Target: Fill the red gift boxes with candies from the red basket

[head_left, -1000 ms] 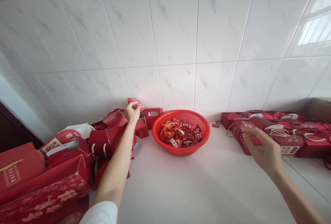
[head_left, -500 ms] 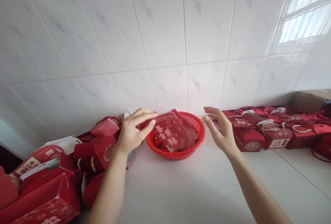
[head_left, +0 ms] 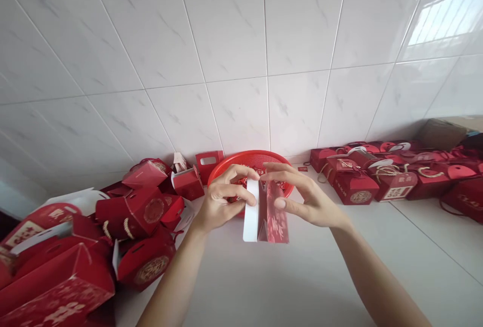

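Observation:
A small red paper box [head_left: 277, 221] with a white inner flap is held between both hands, its narrow opening facing up. My left hand [head_left: 228, 196] pinches the white flap side. My right hand [head_left: 302, 196] has its thumb on the patterned red side, fingers bent over the far end. Behind and partly below the box sits a red perforated basket [head_left: 249, 158] holding small red wrapped pieces, largely covered by my hands.
Many red boxes [head_left: 136, 211] are heaped on the left. Closed red boxes with rope handles [head_left: 352, 183] stand in rows on the right, a brown carton [head_left: 439, 133] behind them. A tiled wall [head_left: 237, 115] rises behind the white surface [head_left: 264, 281].
The flat red piece in my left hand has come nearer and now shows an opening between its sides. My right hand has moved left and taken hold of it. The view has tilted slightly.

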